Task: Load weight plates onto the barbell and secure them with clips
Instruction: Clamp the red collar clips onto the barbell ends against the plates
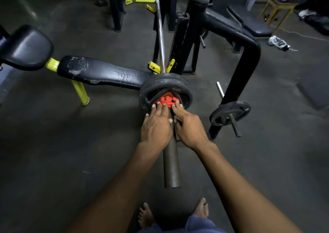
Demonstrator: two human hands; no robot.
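1. A dim gym with a dark grey concrete floor (53,143); a worn black bench (103,74) on yellow legs stands at the left, and a black rack frame (245,54) rises at the right.
2. The barbell (161,36) lies in yellow hooks (154,67), its dark sleeve (171,166) pointing toward the person.
3. Black weight plates (165,83) sit on the sleeve, hard against the hooks.
4. A red clip (165,100) sits on the sleeve, touching the outer plate.
5. The left hand (156,126) rests over the sleeve, straight fingers pressing the clip.
6. The right hand (189,126) lies beside it, index finger on the clip; whether its other fingers are curled round the sleeve cannot be told.
7. A smaller plate (229,112) hangs on a storage peg at the right.
8. Bare feet (146,215) show below.
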